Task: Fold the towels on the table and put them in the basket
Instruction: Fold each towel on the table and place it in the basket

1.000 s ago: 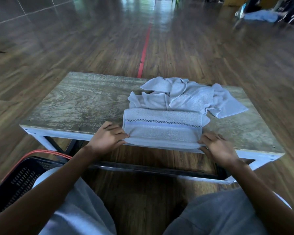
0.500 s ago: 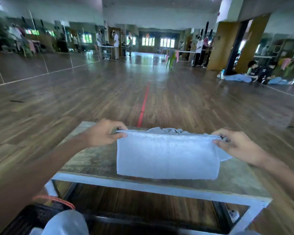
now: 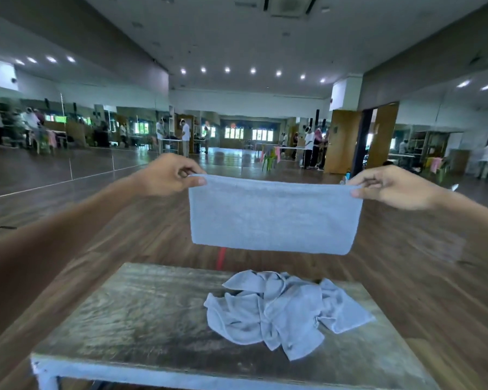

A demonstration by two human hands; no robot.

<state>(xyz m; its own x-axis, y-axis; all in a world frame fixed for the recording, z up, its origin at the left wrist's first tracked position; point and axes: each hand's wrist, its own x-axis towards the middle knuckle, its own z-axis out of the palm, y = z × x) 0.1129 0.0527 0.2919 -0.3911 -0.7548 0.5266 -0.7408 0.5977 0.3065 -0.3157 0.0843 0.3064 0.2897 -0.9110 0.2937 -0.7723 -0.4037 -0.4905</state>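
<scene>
Folded towel (image 3: 273, 218) hangs in the air above the table (image 3: 141, 319), well clear of its top, stretched flat between two hands. The left hand (image 3: 166, 175) pinches the upper left corner between thumb and fingers, and the right hand (image 3: 392, 187) pinches the upper right corner in the same way. On the right half of the table lies a crumpled towel (image 3: 282, 311), not yet folded. The basket does not show (so its place relative to the table cannot be told). The risk is in the grip. Only the top edge is held, so the layers may fall open if one pinch slips or catches a single layer. Lowered carelessly toward the table, the bottom edge may drag over the crumpled towel and spoil the fold.
</scene>
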